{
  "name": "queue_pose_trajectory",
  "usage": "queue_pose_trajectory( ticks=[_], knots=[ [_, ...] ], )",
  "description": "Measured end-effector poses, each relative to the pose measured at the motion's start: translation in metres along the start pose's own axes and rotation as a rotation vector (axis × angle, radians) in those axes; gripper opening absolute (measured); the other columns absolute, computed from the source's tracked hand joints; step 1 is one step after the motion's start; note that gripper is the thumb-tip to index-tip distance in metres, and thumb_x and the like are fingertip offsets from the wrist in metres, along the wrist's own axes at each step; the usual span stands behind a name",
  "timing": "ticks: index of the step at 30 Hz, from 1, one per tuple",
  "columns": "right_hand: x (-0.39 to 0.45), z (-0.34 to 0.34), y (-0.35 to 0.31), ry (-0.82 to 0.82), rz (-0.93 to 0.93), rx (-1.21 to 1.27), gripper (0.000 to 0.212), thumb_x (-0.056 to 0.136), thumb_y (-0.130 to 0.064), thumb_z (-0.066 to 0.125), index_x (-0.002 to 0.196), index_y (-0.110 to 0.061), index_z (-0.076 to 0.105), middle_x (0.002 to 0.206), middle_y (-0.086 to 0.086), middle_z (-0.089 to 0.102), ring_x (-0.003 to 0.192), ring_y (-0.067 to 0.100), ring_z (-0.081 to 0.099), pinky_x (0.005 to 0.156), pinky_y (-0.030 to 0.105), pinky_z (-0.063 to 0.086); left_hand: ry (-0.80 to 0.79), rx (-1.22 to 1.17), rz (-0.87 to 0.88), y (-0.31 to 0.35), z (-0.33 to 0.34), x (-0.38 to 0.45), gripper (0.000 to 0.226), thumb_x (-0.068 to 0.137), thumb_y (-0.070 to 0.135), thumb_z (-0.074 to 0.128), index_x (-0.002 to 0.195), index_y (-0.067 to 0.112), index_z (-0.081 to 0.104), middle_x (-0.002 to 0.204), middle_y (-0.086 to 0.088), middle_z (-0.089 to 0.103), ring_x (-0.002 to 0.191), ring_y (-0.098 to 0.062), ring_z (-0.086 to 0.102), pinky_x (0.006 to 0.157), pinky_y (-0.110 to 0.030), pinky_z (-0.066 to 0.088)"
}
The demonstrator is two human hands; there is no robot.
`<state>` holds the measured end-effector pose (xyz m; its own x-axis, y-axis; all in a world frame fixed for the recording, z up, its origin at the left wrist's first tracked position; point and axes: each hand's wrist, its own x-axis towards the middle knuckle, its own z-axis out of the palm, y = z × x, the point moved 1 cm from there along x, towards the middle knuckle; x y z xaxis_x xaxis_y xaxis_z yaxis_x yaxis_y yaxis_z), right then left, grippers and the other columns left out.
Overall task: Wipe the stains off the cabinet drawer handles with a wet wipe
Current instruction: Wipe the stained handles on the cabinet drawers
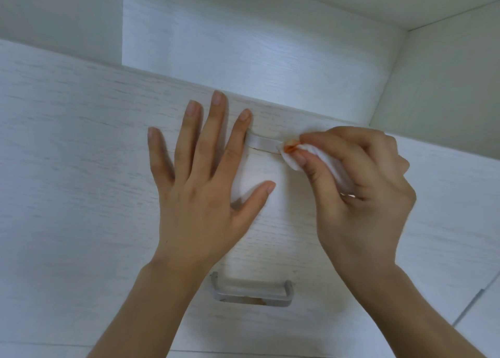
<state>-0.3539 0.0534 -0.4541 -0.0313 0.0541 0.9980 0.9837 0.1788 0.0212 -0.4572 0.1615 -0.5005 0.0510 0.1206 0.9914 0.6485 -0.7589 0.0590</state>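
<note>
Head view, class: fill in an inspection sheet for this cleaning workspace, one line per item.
Surface: white wood-grain drawer front, no marks seen.
Job's things: upper handle; wet wipe with an orange smear, pressed at its right end; lower handle with brownish spots.
Clutter: nothing seen.
Grippers: left hand flat on the drawer front, fingers spread; right hand pinching the wipe.
Cables: nothing seen.
Surroundings: white cabinet panels above.

The left hand point(201, 184) lay flat, palm down, fingers spread and thumb angled out to the right, forearm running down to the bottom edge. The right hand point(359, 195) was curled, thumb and fingertips pinched together, wrist bent.
</note>
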Motion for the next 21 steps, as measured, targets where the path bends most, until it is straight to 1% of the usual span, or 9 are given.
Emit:
queue_pose_trajectory(
  ticks=[2,4,6,9,13,16,18,21],
  knots=[
    [0.0,0.002,0.003,-0.007,-0.048,-0.027,0.01,0.087,-0.02,0.069,0.096,-0.023,0.07,0.091,-0.004,0.063,0.09,0.009,0.056,0.082,0.033,0.036,0.007,0.006,0.006,-0.001,0.001,0.0,0.07,0.093,0.058,0.043,0.147,0.015,0.028,0.153,-0.015,0.023,0.142,-0.032,0.015,0.112,-0.058,0.004],
    [-0.003,0.0,0.005,0.018,-0.053,-0.051,0.015,0.087,-0.018,0.069,0.098,-0.027,0.066,0.092,-0.009,0.06,0.09,0.006,0.055,0.081,0.037,0.037,0.007,-0.004,0.006,0.0,0.001,-0.001,0.07,0.094,0.058,0.043,0.147,0.015,0.028,0.153,-0.015,0.024,0.142,-0.032,0.015,0.112,-0.058,0.003],
    [-0.003,0.001,0.005,0.045,-0.066,-0.038,0.016,0.087,-0.018,0.069,0.098,-0.028,0.064,0.092,-0.01,0.058,0.09,0.005,0.053,0.078,0.041,0.039,0.012,-0.003,-0.002,-0.001,0.001,-0.001,0.07,0.094,0.058,0.043,0.147,0.015,0.028,0.153,-0.014,0.024,0.142,-0.032,0.016,0.112,-0.058,0.004],
    [-0.004,0.004,0.004,0.023,-0.101,-0.052,0.016,0.087,-0.019,0.068,0.099,-0.028,0.063,0.094,-0.011,0.057,0.09,0.005,0.054,0.078,0.041,0.038,0.015,0.004,-0.004,0.001,0.001,0.0,0.07,0.093,0.058,0.043,0.147,0.015,0.029,0.153,-0.014,0.024,0.142,-0.031,0.016,0.112,-0.058,0.004],
    [-0.006,-0.001,0.004,0.034,0.003,-0.028,0.019,0.087,-0.02,0.068,0.098,-0.033,0.06,0.094,-0.012,0.059,0.092,0.005,0.054,0.08,0.043,0.041,-0.006,-0.018,0.0,-0.001,-0.001,-0.001,0.069,0.094,0.057,0.043,0.146,0.015,0.029,0.153,-0.015,0.024,0.142,-0.031,0.015,0.112,-0.058,0.004],
    [-0.006,-0.007,0.004,0.023,0.041,0.031,0.017,0.089,-0.023,0.064,0.099,-0.036,0.058,0.096,-0.011,0.06,0.094,0.009,0.057,0.081,0.047,0.044,-0.009,-0.005,0.03,-0.006,-0.004,0.0,0.067,0.094,0.056,0.045,0.146,0.016,0.033,0.153,-0.013,0.025,0.142,-0.029,0.018,0.111,-0.058,0.008],
    [-0.006,-0.012,0.007,0.011,0.067,0.043,0.016,0.091,-0.025,0.06,0.099,-0.037,0.056,0.097,-0.008,0.059,0.095,0.011,0.057,0.081,0.045,0.045,0.002,0.035,0.064,-0.011,-0.005,0.0,0.066,0.094,0.057,0.046,0.145,0.016,0.036,0.152,-0.012,0.027,0.141,-0.028,0.021,0.11,-0.06,0.014],
    [-0.004,-0.012,0.009,-0.081,0.017,-0.028,0.014,0.092,-0.024,0.059,0.101,-0.034,0.058,0.1,-0.008,0.053,0.096,0.008,0.051,0.079,0.038,0.043,0.021,0.057,0.093,-0.017,-0.004,0.0,0.068,0.093,0.06,0.047,0.145,0.017,0.038,0.152,-0.011,0.029,0.14,-0.03,0.022,0.11,-0.061,0.015]
  ],
)
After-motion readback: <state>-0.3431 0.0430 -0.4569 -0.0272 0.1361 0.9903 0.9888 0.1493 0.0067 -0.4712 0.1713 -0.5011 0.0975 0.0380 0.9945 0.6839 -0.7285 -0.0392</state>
